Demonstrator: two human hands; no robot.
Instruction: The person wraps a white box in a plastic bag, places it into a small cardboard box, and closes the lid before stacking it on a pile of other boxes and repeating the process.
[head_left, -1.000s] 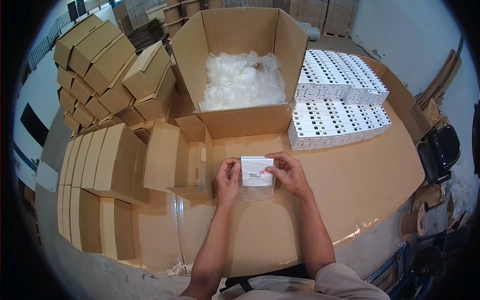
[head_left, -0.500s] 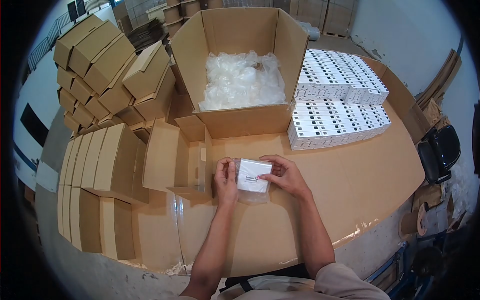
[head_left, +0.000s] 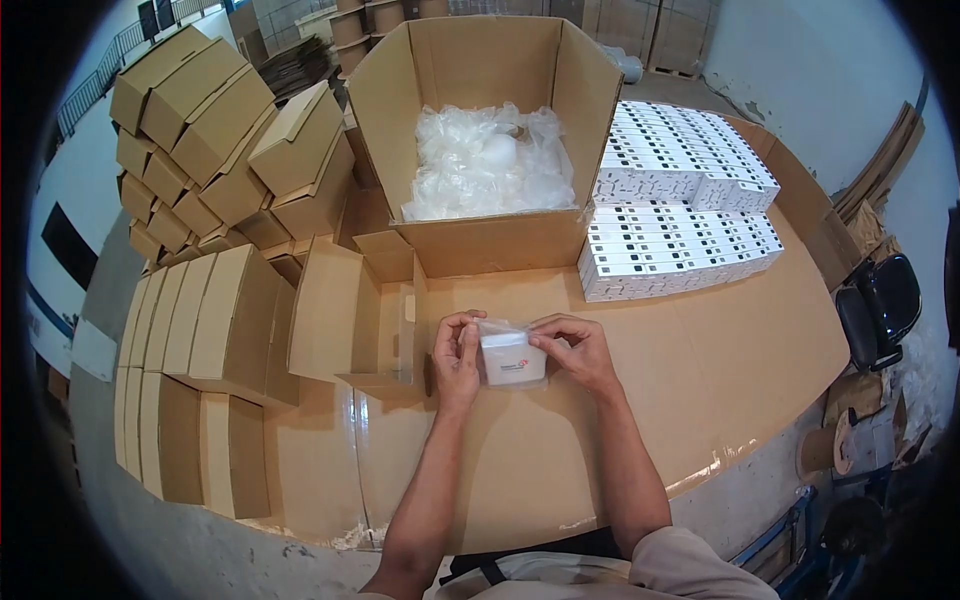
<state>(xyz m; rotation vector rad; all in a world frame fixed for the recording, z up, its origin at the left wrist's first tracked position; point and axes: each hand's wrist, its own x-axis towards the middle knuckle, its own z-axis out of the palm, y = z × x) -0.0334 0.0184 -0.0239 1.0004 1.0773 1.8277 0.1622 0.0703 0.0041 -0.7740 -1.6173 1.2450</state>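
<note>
A small white square item with a red and dark printed logo [head_left: 515, 362] sits inside a clear plastic bag [head_left: 500, 327] above the cardboard-covered table. My left hand [head_left: 458, 358] pinches the bag at its upper left edge. On the other side, my right hand [head_left: 575, 350] grips the bag's upper right edge between thumb and fingers. Just left of my left hand stands an open cardboard box [head_left: 385, 325], its flap folded out to the left. Behind my hands, a large open carton [head_left: 490, 245] holds a heap of clear plastic bags [head_left: 490, 165].
Stacked white boxes with dark square marks [head_left: 680, 250] stand at the back right. Brown cardboard boxes [head_left: 215, 320] line the left side, with more piled behind them [head_left: 220, 130]. A black chair [head_left: 878, 310] stands beyond the table's [head_left: 700, 380] right edge.
The white item has tilted and sits lower in the bag, its logo now lower and uncovered. My right thumb has moved up off its face to the bag's upper edge.
</note>
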